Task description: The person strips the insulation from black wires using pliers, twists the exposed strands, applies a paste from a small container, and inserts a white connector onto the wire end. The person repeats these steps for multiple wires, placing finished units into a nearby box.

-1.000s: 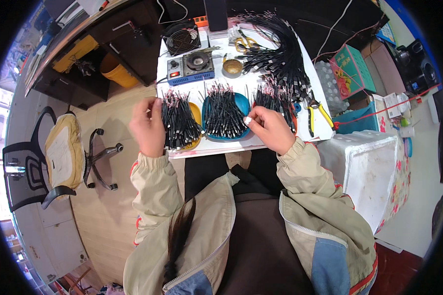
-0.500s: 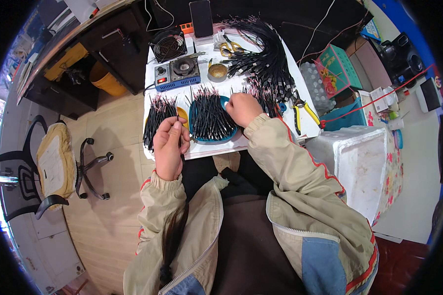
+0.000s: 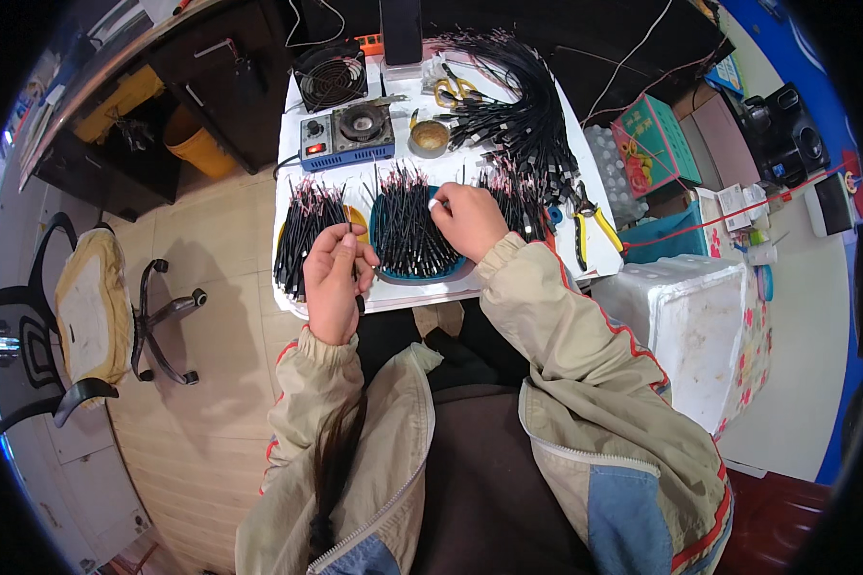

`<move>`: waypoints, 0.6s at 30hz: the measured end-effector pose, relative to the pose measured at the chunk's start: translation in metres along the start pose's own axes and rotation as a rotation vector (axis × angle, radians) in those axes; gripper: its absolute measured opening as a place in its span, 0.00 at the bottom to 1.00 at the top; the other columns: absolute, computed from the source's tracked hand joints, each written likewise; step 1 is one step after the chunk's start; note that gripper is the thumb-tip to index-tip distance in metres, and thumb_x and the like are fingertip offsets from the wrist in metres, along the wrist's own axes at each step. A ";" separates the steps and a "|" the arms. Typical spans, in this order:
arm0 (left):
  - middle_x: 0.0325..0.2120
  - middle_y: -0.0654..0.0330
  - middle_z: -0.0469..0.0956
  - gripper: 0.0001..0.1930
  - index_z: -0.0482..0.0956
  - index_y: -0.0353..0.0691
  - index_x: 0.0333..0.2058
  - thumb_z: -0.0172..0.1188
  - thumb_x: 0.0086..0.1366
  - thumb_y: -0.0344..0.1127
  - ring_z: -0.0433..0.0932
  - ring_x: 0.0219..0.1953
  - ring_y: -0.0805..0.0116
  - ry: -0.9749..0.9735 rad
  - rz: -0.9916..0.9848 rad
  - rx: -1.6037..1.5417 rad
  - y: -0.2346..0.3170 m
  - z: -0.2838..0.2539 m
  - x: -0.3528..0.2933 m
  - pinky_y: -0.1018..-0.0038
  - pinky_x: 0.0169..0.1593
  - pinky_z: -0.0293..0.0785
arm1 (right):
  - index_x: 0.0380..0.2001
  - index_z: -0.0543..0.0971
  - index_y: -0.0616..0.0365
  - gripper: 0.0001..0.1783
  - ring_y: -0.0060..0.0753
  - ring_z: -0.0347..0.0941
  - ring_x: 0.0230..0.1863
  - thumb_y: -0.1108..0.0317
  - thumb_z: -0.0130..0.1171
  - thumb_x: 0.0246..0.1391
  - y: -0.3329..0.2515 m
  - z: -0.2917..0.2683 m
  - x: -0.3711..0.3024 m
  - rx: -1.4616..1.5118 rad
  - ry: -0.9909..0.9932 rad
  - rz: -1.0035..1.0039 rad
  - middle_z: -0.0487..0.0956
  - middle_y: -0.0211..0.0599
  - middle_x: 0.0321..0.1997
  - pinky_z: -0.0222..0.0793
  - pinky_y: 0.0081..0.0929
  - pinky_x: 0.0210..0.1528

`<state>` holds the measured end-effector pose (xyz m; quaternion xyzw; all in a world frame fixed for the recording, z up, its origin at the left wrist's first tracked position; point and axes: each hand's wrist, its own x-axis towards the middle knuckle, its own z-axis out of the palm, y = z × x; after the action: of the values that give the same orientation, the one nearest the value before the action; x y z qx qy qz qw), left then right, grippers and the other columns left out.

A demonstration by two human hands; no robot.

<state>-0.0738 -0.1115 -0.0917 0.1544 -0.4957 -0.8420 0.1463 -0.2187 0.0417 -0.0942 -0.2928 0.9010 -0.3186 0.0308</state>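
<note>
My left hand [image 3: 332, 286] is closed in a pinch on a short black cable [image 3: 360, 305], whose lower end shows beneath the fingers. It is in front of the table, between two bundles of cut cables. My right hand [image 3: 472, 220] has its fingertips pressed together over the right side of the middle bundle of black cables [image 3: 410, 230]; what they grip is too small to tell. That bundle lies in a blue tray [image 3: 422, 278]. Another bundle [image 3: 302, 240] rests in a yellow tray [image 3: 357, 218] at the left, and a third bundle [image 3: 516, 201] lies right of my right hand.
Behind the bundles stand a blue soldering pot [image 3: 347, 137], a fan [image 3: 332, 79], a small round tin [image 3: 430, 138] and yellow-handled scissors [image 3: 454, 93]. Long black cables [image 3: 523, 96] spread over the back right. Yellow-handled pliers [image 3: 593, 225] lie near the right edge, above a white foam box [image 3: 681, 297].
My right hand has shifted slightly left, further over the middle bundle. My left hand keeps its pinch on the cable and has barely moved. The whole view has shifted a little.
</note>
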 end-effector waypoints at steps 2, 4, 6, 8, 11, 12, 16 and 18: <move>0.24 0.59 0.74 0.10 0.70 0.32 0.44 0.44 0.72 0.32 0.61 0.16 0.82 0.008 0.002 0.003 -0.001 0.001 0.001 0.86 0.19 0.54 | 0.26 0.79 0.61 0.11 0.52 0.78 0.31 0.64 0.55 0.50 -0.013 0.005 0.003 -0.028 0.041 -0.046 0.80 0.49 0.27 0.74 0.43 0.37; 0.24 0.59 0.74 0.10 0.69 0.32 0.44 0.45 0.72 0.32 0.61 0.16 0.82 0.013 0.021 0.018 -0.002 0.002 0.001 0.86 0.19 0.54 | 0.25 0.79 0.60 0.11 0.52 0.78 0.31 0.63 0.55 0.50 -0.028 0.012 0.008 -0.102 0.047 -0.071 0.80 0.47 0.27 0.74 0.43 0.35; 0.24 0.59 0.74 0.09 0.69 0.32 0.44 0.45 0.72 0.32 0.61 0.15 0.82 0.020 0.042 0.023 -0.004 0.003 0.000 0.86 0.19 0.54 | 0.24 0.77 0.59 0.13 0.50 0.78 0.29 0.60 0.58 0.50 -0.043 0.022 0.014 -0.265 0.046 -0.068 0.79 0.46 0.25 0.74 0.43 0.32; 0.23 0.59 0.74 0.09 0.69 0.32 0.44 0.45 0.71 0.32 0.61 0.15 0.82 0.032 0.067 0.021 -0.004 0.003 -0.001 0.86 0.19 0.54 | 0.24 0.78 0.58 0.12 0.49 0.79 0.28 0.60 0.58 0.49 -0.054 0.029 0.018 -0.374 0.008 -0.046 0.80 0.46 0.25 0.75 0.42 0.30; 0.23 0.59 0.74 0.09 0.70 0.32 0.43 0.46 0.71 0.31 0.60 0.15 0.82 0.037 0.070 0.025 -0.003 0.003 -0.004 0.85 0.19 0.54 | 0.24 0.79 0.57 0.11 0.48 0.79 0.28 0.60 0.60 0.48 -0.057 0.032 0.020 -0.431 -0.003 -0.038 0.81 0.46 0.25 0.75 0.41 0.30; 0.22 0.59 0.74 0.09 0.69 0.32 0.43 0.46 0.71 0.32 0.60 0.15 0.83 0.035 0.080 0.020 -0.003 0.004 -0.006 0.85 0.19 0.54 | 0.24 0.79 0.58 0.11 0.48 0.80 0.28 0.60 0.60 0.47 -0.056 0.033 0.019 -0.435 0.011 -0.036 0.81 0.46 0.25 0.75 0.41 0.30; 0.20 0.60 0.73 0.09 0.69 0.32 0.42 0.48 0.71 0.33 0.59 0.14 0.83 0.046 0.106 0.003 -0.001 0.007 -0.011 0.86 0.19 0.54 | 0.23 0.80 0.58 0.10 0.48 0.80 0.28 0.62 0.61 0.46 -0.050 0.037 0.016 -0.409 0.062 -0.047 0.81 0.46 0.25 0.76 0.41 0.30; 0.20 0.60 0.73 0.09 0.69 0.32 0.42 0.48 0.71 0.33 0.59 0.14 0.83 0.037 0.122 -0.010 -0.001 0.008 -0.014 0.85 0.19 0.54 | 0.22 0.80 0.58 0.10 0.48 0.80 0.27 0.62 0.61 0.46 -0.051 0.041 0.016 -0.412 0.119 -0.079 0.81 0.47 0.25 0.76 0.41 0.30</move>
<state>-0.0644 -0.0993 -0.0874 0.1386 -0.4972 -0.8310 0.2074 -0.1960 -0.0213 -0.0944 -0.3089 0.9351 -0.1455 -0.0954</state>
